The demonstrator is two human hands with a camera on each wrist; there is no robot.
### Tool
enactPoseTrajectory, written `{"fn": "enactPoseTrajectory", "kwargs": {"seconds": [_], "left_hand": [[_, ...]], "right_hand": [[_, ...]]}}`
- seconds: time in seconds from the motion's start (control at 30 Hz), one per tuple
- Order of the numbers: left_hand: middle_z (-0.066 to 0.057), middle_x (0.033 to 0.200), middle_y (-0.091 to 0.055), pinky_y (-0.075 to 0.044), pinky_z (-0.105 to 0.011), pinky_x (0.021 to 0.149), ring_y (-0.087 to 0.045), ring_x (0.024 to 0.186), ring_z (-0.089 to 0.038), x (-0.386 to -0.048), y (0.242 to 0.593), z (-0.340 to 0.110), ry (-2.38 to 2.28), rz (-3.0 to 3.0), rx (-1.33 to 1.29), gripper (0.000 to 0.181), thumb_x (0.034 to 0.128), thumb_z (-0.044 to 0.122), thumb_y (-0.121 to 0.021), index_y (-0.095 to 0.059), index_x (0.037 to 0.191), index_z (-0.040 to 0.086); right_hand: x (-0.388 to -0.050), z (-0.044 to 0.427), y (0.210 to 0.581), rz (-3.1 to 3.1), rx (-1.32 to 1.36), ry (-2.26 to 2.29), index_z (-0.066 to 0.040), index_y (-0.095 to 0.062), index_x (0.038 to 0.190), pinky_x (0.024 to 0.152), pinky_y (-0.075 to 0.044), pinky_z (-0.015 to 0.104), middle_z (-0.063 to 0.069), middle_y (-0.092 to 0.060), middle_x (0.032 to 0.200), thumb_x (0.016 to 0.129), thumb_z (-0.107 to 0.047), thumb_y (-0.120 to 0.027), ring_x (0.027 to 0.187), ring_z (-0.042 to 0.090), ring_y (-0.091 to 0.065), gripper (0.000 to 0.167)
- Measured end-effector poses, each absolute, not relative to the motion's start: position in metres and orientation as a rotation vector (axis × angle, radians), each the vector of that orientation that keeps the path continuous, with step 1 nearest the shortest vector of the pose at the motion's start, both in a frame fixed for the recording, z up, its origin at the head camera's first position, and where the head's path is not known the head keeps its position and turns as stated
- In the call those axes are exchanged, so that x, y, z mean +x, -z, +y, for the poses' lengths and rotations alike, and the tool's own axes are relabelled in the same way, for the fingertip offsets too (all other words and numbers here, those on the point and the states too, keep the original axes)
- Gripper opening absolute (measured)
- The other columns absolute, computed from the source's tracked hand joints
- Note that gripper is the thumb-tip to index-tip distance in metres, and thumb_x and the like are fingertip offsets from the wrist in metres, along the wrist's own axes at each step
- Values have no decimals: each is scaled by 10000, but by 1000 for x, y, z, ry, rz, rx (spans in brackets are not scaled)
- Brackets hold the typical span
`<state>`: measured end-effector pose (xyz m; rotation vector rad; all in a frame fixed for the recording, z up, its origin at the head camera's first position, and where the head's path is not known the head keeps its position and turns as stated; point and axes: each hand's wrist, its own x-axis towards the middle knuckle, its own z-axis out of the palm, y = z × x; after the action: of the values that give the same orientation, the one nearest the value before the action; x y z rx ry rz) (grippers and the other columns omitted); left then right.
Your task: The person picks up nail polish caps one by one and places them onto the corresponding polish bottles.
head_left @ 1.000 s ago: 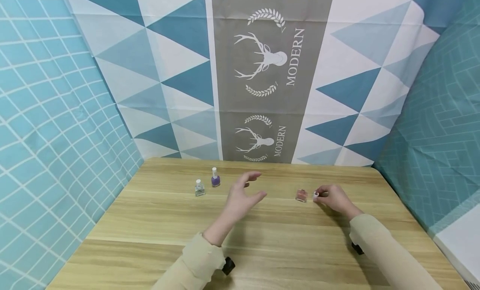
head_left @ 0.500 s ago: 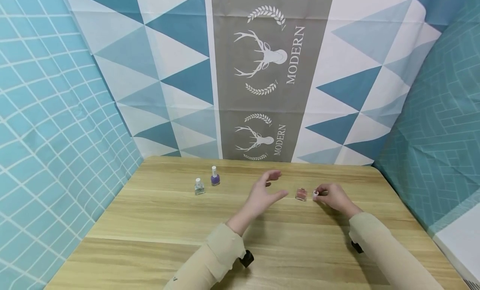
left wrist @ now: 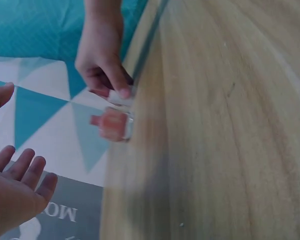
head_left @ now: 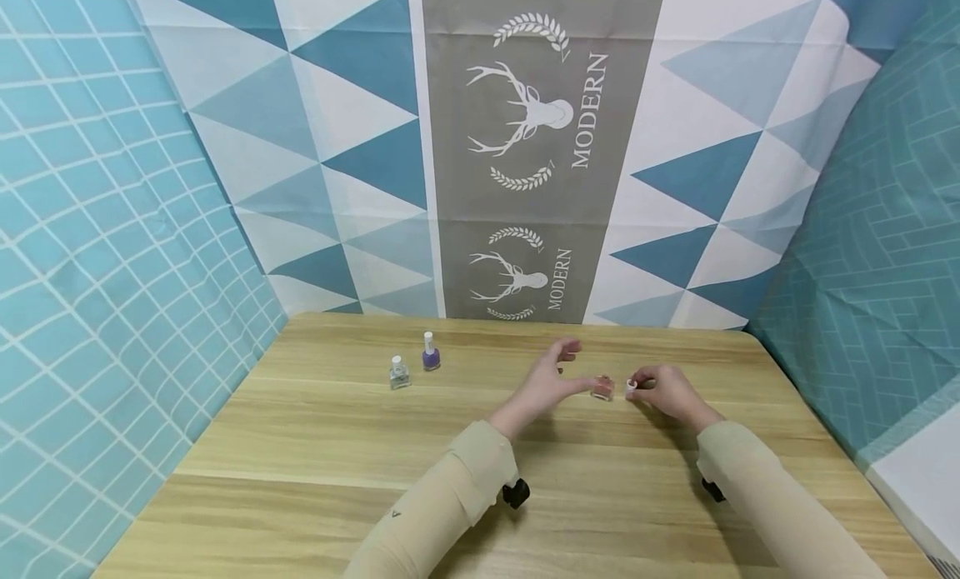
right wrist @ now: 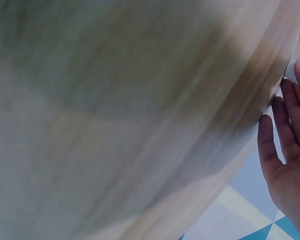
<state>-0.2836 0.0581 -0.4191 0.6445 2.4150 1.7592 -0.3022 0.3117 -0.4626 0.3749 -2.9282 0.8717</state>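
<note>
My right hand [head_left: 672,391] pinches a small white piece [head_left: 631,390] between thumb and fingertips at the table's right side. Its round top looks hollow; its exact kind is unclear. Just left of it stands a pink nail polish bottle [head_left: 603,388], its short neck uncapped in the left wrist view. My left hand [head_left: 547,383], fingers spread and holding nothing, hovers left of that bottle. The thumb tip overlaps the bottle's edge in the head view, but the left wrist view shows a gap. In the right wrist view, the right-hand fingers [right wrist: 292,120] partly hide the pinched piece.
Farther left on the wooden table [head_left: 300,446] stand a clear nail polish bottle [head_left: 400,376] and a purple one [head_left: 431,358], both with white caps. A patterned cloth [head_left: 517,187] hangs behind the table's back edge, with blue-green cloth at both sides.
The left hand has moved rightward across the table to the pink nail polish bottle, staying spread. The right hand and its white piece have stayed in place.
</note>
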Motion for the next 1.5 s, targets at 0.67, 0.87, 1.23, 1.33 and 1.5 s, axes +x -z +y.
{"fn": "enactPoseTrajectory", "kwargs": {"seconds": [0.67,0.87,1.23,1.33,1.5], "left_hand": [[-176,1313,-524,-429,-375,995,-500,1180,-309,-313,464,88,-1774,2216,540,707,753,29,-754,-411,1369,-7],[-139,1244,-581,-479,-348,920,-540,1127,-251,-317,470,96,-1785,2201,479,636,778,1,-733,-449,1346,1],[-62,1026,-659,-482,-203,762,-579,890,-119,-321,472,101,-1666,2390,503,369,784,4,-728,-629,1140,-2],[-67,1018,-670,-480,-191,757,-590,880,-119,-319,471,101,-1638,2428,510,346,779,-12,-723,-646,1116,5],[-60,966,-691,-478,-175,732,-607,843,-110,-319,470,103,-1566,2532,547,295,770,-13,-715,-679,1061,25]], "right_hand": [[-305,313,465,-2958,361,-859,-36,-697,915,808,-523,469,97,-685,911,810,-162,-739,920,304,-650,169],[-307,313,466,-2941,401,-833,-30,-698,916,811,-521,469,103,-691,906,808,-159,-742,903,299,-654,173],[-309,313,466,-2936,411,-809,-29,-698,914,803,-514,466,91,-693,897,806,-167,-744,876,260,-645,182],[-309,314,466,-2923,427,-796,-39,-700,899,792,-514,455,74,-695,882,802,-166,-746,863,245,-645,166],[-308,314,466,-2919,434,-814,-35,-702,904,795,-518,463,81,-694,886,806,-154,-742,881,270,-653,159]]}}
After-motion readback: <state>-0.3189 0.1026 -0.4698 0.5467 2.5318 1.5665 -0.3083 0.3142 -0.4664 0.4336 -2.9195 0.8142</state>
